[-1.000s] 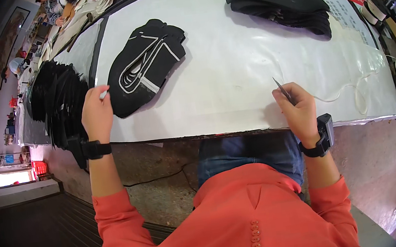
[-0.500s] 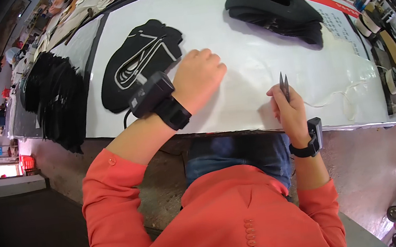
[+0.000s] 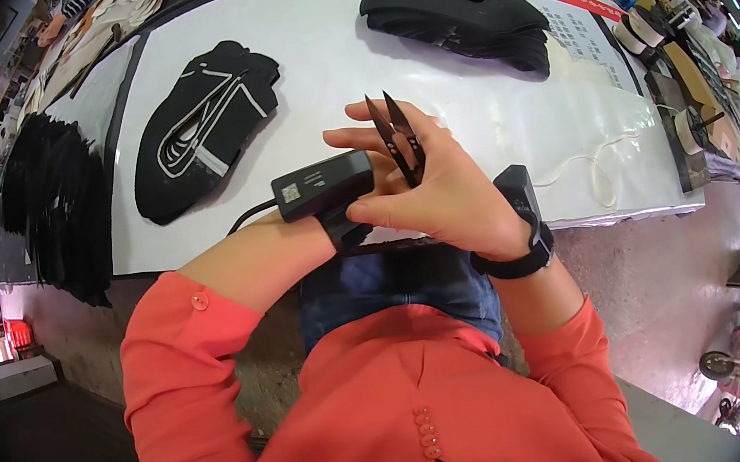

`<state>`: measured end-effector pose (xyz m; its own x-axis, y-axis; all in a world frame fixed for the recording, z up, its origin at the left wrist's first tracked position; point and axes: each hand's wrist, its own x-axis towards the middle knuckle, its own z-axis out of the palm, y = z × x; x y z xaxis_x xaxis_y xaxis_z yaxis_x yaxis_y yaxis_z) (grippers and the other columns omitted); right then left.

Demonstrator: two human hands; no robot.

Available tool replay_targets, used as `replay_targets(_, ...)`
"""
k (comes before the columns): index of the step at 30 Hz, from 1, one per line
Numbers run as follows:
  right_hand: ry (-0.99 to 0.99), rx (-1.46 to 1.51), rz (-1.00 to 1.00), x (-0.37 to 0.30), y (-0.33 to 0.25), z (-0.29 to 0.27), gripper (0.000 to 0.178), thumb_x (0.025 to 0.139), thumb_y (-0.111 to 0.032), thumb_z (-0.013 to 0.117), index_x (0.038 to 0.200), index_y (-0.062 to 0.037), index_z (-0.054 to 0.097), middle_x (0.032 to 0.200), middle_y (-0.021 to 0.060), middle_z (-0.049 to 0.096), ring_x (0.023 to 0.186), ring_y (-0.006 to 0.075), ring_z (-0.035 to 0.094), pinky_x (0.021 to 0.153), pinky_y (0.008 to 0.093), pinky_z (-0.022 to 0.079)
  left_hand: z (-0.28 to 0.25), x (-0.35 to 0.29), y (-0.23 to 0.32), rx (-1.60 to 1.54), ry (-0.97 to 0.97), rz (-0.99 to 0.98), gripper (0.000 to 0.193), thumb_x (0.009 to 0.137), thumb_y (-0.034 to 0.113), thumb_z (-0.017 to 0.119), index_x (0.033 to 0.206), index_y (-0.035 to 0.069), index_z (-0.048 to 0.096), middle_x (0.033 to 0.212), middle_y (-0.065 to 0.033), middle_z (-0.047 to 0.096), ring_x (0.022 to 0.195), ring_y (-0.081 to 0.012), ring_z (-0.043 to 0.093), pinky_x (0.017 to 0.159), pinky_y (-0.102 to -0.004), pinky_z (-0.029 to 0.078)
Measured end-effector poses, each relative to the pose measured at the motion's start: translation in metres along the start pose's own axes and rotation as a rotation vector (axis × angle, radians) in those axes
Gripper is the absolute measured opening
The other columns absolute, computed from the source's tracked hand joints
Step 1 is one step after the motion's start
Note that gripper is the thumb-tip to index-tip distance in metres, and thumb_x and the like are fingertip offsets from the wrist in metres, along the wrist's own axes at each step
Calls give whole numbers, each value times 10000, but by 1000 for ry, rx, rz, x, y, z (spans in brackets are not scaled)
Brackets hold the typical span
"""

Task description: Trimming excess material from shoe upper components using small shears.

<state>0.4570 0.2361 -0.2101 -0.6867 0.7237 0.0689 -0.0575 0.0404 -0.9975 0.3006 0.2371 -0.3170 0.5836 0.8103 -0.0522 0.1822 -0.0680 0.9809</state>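
Small dark metal thread snips (image 3: 401,122) with two slender, tapered, pointed blades are held in the right hand (image 3: 453,187). The blade tips point away from the wearer and stand apart in a narrow V. Small light spots mark the blade bases; the handle end is hidden.

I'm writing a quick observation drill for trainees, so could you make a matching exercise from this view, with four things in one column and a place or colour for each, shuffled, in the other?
Things
1. Dark thread snips
2. Jeans
3. Black stack with white trim lines
4. Long-sleeved shirt

Places and colours
A. Orange-red
B. On the left part of the white tabletop
C. In the right hand
D. Blue

Right pairs: 1-C, 2-D, 3-B, 4-A
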Motion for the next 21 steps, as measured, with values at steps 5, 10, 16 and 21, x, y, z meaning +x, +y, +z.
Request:
replay_targets(5,-91,-17,196,5,-15,3,723,753,12,765,1379,-6,404,1283,118,620,855,88,640,615,225,545,7,-7,1,96,-26,4,154,862,243,577,919,132,668,1066,-25,667,1140,-213,575,989,-337,422)
replay_targets(10,-182,-126,86,9,-2,2,666,751,27,758,1338,-16,446,1189,89,660,803,76,632,607,219,535,9,-13,0,131,-23,21,155,864,234,575,937,132,666,1083,-29,662,1160,-221,564,1007,-353,410)
replay_targets(16,-205,-171,118,11,-8,2,660,751,47,751,1337,-36,460,1159,94,664,774,77,633,602,216,537,13,-16,-2,164,-20,41,159,865,223,573,959,131,663,1102,-33,656,1184,-229,551,1029,-373,396)
replay_targets(21,-276,-163,191,15,-19,-7,638,749,44,764,1319,-48,494,1154,98,665,765,73,631,619,216,545,23,-16,-2,208,-6,81,165,866,213,571,977,131,660,1118,-37,652,1204,-237,540,1047,-389,384)
